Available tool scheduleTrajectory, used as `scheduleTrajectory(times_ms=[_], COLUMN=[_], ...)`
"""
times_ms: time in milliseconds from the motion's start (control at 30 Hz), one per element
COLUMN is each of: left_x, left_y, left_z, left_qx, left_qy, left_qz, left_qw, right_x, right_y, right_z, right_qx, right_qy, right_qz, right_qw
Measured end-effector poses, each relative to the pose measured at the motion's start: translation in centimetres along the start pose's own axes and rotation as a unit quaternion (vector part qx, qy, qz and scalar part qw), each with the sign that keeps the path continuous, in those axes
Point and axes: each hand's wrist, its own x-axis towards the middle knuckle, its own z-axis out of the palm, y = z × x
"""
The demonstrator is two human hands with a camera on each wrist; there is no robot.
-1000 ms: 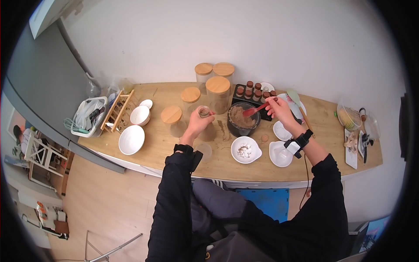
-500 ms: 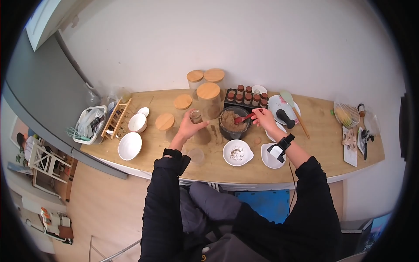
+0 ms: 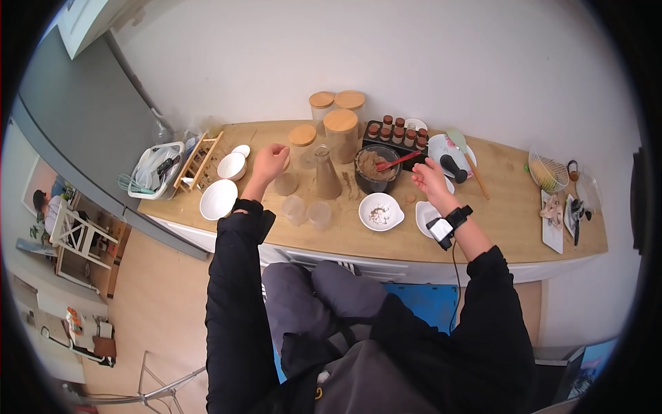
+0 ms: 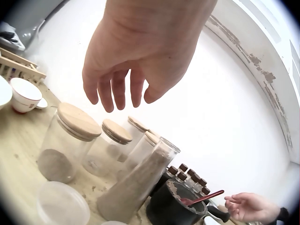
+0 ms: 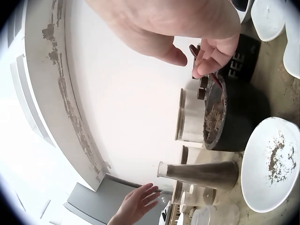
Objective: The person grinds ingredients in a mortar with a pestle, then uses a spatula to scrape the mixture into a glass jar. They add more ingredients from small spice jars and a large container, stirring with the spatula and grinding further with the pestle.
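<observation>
Near frame centre, the left hand (image 3: pixel 271 163) has released the flask (image 3: pixel 327 178), the right hand (image 3: pixel 431 179) the spoon (image 3: pixel 398 161); fingers loosely bent, empty; scooping seems paused.

At the top edge of its wrist view, your left hand (image 4: pixel 140 61) is cut off at the wrist. Your right hand (image 5: pixel 187 23) is likewise cropped in its own view, its fingers covering part of the red spatula (image 3: pixel 398 161). From your head camera, the right wrist camera (image 3: pixel 439 228) hides part of a white spouted bowl (image 3: pixel 423 215). Spice jars (image 3: pixel 398 132) partly cover a white dish (image 3: pixel 416 124); their contents are too small for you to identify, as is the background person (image 3: pixel 47 203).
</observation>
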Motion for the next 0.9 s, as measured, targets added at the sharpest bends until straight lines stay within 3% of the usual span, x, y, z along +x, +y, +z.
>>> scheduleTrajectory(times_ms=[33,67,200,267,467,667,900], left_x=[0.0,0.0,1.2,2.6,4.3,7.1,6.7], left_y=[-0.1,-0.8,-2.6,-4.2,-2.8,-4.7,-6.0], left_z=[-0.6,-0.3,-1.4,-1.3,-0.8,-1.0,0.2], left_qx=[0.044,0.059,0.145,0.17,0.321,0.286,0.258], left_qy=[0.011,0.083,0.031,-0.003,-0.176,-0.314,-0.255], left_qz=[0.004,0.013,-0.005,0.001,-0.002,0.093,0.124], left_qw=[0.999,0.995,0.989,0.985,0.931,0.901,0.923], right_x=[-0.9,-1.9,-4.5,-5.2,-3.8,-4.1,-7.5], right_y=[-0.1,-0.2,-0.4,-0.9,-0.9,-1.0,-2.2], right_z=[-0.2,-0.4,-0.3,0.7,3.3,4.6,4.1], right_qx=[0.006,0.006,0.022,0.02,0.055,0.036,0.005], right_qy=[0.005,0.013,0.02,0.039,0.096,0.128,0.14], right_qz=[-0.009,-0.01,-0.019,-0.022,-0.058,-0.042,-0.058], right_qw=[1.0,1.0,0.999,0.999,0.992,0.99,0.988])
